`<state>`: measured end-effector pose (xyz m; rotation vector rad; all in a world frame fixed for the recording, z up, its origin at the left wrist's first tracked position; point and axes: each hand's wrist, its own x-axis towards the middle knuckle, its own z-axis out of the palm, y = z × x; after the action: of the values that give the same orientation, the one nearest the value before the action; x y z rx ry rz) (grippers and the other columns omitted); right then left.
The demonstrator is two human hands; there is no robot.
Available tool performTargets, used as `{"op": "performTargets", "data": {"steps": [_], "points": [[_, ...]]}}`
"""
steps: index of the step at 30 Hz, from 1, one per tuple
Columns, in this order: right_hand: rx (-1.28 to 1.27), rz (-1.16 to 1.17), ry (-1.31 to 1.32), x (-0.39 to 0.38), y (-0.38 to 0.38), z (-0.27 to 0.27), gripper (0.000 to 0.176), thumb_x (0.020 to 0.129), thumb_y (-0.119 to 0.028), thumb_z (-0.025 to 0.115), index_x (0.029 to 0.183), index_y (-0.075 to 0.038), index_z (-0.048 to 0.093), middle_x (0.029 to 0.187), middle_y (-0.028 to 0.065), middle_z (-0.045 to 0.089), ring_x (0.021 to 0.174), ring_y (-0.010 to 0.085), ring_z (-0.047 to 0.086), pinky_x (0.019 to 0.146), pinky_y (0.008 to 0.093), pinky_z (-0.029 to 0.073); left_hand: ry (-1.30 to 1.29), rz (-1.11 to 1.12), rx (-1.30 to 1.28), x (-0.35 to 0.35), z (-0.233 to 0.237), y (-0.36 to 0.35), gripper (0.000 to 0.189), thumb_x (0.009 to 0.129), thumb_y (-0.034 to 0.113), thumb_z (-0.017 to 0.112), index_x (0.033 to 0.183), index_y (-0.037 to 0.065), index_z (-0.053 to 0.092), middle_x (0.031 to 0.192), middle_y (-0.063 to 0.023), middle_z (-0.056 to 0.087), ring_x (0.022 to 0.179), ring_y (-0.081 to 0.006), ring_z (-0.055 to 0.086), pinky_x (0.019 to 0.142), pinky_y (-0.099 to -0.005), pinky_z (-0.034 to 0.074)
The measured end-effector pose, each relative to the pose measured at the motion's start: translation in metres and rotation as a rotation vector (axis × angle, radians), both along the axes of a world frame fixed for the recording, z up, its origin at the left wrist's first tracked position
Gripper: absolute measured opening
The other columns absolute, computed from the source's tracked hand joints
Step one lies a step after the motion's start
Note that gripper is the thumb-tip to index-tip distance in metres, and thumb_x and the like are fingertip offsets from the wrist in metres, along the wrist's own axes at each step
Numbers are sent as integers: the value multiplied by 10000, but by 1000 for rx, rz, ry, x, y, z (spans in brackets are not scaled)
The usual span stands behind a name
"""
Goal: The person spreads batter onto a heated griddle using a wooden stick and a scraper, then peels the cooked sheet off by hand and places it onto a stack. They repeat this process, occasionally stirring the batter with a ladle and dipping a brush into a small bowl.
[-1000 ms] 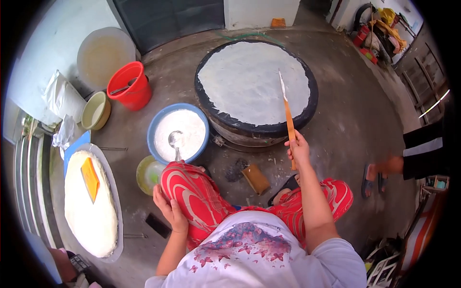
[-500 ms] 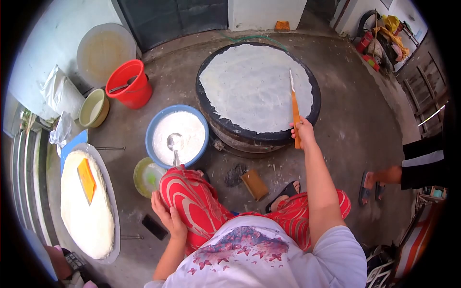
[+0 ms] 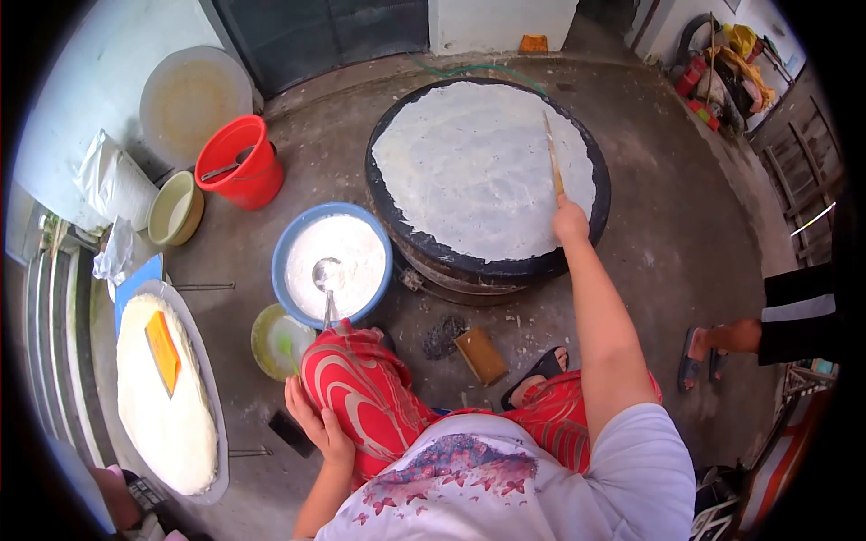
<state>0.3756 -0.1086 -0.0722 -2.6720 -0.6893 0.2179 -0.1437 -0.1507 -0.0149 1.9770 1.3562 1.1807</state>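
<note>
My right hand (image 3: 570, 221) reaches out over the near right rim of the round black griddle (image 3: 406, 216) and grips a long orange wooden spatula (image 3: 552, 155). The blade lies on the thin white sheet of batter (image 3: 478, 167) that covers the griddle. My left hand (image 3: 317, 426) rests on my left knee, fingers closed against the red patterned trousers (image 3: 361, 388). A blue basin (image 3: 287, 242) of white batter with a metal ladle (image 3: 327, 275) in it stands just left of the griddle.
A red bucket (image 3: 236, 162), a green bowl (image 3: 176, 207) and a small green dish (image 3: 275, 341) stand to the left. A flat tray (image 3: 215, 379) at far left holds stacked white sheets and an orange scraper (image 3: 164, 352). Another person's sandalled feet (image 3: 708, 347) are at the right.
My right arm has stretched forward, carrying the spatula from the near edge of the griddle out over its right side. My left hand has stayed on my knee.
</note>
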Motion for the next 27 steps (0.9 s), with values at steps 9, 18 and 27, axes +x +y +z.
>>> {"op": "performTargets", "data": {"steps": [9, 18, 27], "points": [[236, 121, 206, -23, -28, -5, 323, 894, -172, 386, 1185, -95, 504, 827, 132, 578, 563, 195, 549, 460, 309, 433, -36, -16, 14, 2, -1, 0, 542, 887, 289, 371, 1300, -51, 288, 1338, -230, 268, 1253, -341, 257, 1028, -410, 180], [638, -114, 393, -53, -93, 7, 454, 820, -51, 497, 1268, -97, 437, 685, -4, 481, 520, 84, 448, 403, 219, 345, -43, -29, -9, 0, -3, 0, 564, 883, 327, 374, 1302, -41, 291, 1338, -227, 266, 1259, -346, 244, 1032, -412, 172], [671, 91, 932, -117, -63, 49, 684, 751, 107, 487, 1363, -46, 222, 1028, 87, 464, 675, 156, 570, 516, 247, 487, -76, -32, 6, 3, -3, 1, 562, 874, 320, 391, 1300, -35, 298, 1326, -219, 289, 1256, -355, 243, 1032, -420, 167]]}}
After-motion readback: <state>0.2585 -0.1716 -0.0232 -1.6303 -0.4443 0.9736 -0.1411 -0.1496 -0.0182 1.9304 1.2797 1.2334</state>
